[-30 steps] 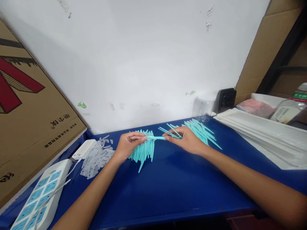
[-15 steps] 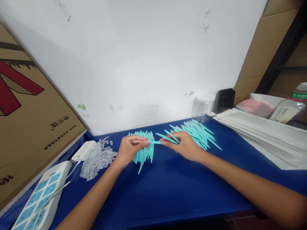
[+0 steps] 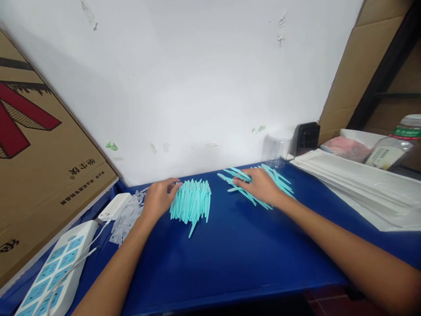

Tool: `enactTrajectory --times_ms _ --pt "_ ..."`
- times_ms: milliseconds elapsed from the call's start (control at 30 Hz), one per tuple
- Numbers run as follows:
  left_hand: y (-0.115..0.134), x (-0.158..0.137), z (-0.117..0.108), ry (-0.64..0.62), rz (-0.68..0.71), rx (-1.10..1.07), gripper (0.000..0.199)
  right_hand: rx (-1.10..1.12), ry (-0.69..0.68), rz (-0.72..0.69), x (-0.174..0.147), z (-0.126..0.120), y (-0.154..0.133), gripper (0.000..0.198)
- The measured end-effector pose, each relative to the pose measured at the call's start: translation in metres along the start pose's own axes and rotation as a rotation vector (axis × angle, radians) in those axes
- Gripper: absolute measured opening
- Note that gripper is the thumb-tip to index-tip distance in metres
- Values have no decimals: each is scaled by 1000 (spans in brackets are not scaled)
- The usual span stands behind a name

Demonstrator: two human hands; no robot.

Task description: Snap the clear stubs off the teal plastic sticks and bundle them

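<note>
Your left hand [image 3: 158, 198] rests fingers loose beside the clear caps [image 3: 126, 219], your right hand [image 3: 259, 184] spreads flat over loose teal sticks [image 3: 279, 177] — next, pinch one of each.

Place: small assembly or packing workshop
Signs: piled teal plastic sticks [image 3: 192, 202] on the blue tabletop [image 3: 230, 254] — cardboard cartons [image 3: 42, 145] left, stacked white bags [image 3: 355, 180] right

Near the frame's centre, the left hand [image 3: 158, 198] is resting between a heap of clear caps [image 3: 126, 219] at its left and a tidy pile of teal sticks [image 3: 191, 204] at its right, fingers touching that pile's upper edge. Right of centre, the right hand [image 3: 259, 186] is lying flat on a looser scatter of teal sticks [image 3: 259, 182]. Both piles are sitting on the blue table [image 3: 230, 254]. A white power strip [image 3: 54, 274] is lying at lower left.
</note>
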State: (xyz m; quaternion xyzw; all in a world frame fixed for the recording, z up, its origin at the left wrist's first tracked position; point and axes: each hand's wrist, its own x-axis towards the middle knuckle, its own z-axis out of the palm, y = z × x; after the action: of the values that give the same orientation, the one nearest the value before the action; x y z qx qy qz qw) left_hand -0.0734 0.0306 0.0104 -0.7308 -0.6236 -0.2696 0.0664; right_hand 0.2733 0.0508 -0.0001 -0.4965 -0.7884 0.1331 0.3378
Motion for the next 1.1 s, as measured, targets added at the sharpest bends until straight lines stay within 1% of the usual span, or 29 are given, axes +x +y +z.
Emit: enactTrajectory --times_ms 67,133,233,300,433,533,600,700,833,967,1067,1100 --pt "-29 6 -9 -51 -53 232 33 -223 28 16 7 -7 12 38" --pt "-58 11 -16 -142 -132 369 33 -399 15 40 11 -12 21 33" --pt "-90 12 -21 -213 -250 489 34 -487 -8 74 14 -17 28 26" --pt "-101 11 -20 -230 -273 496 33 -502 -22 83 14 -18 30 24" --pt "-105 10 -14 -276 -260 465 27 -521 -32 112 12 -19 28 23" --pt "-105 11 -8 -288 -253 454 29 -495 -37 143 12 -19 27 24" --pt "-107 11 -3 -287 -241 445 28 -450 -56 154 12 -18 27 24" --pt "-110 12 2 -284 -214 418 22 -355 -93 154 12 -14 26 26" --pt "-112 13 8 -270 -178 350 28 -217 -134 142 9 -9 22 22" --pt "-106 15 10 -226 -129 246 28 -63 -120 77 6 -6 14 26" --pt "-94 17 11 -180 -87 156 30 115 -91 -14 4 -6 7 34" --pt "-88 18 11 -170 -83 87 31 152 -90 -36 4 -6 4 38"
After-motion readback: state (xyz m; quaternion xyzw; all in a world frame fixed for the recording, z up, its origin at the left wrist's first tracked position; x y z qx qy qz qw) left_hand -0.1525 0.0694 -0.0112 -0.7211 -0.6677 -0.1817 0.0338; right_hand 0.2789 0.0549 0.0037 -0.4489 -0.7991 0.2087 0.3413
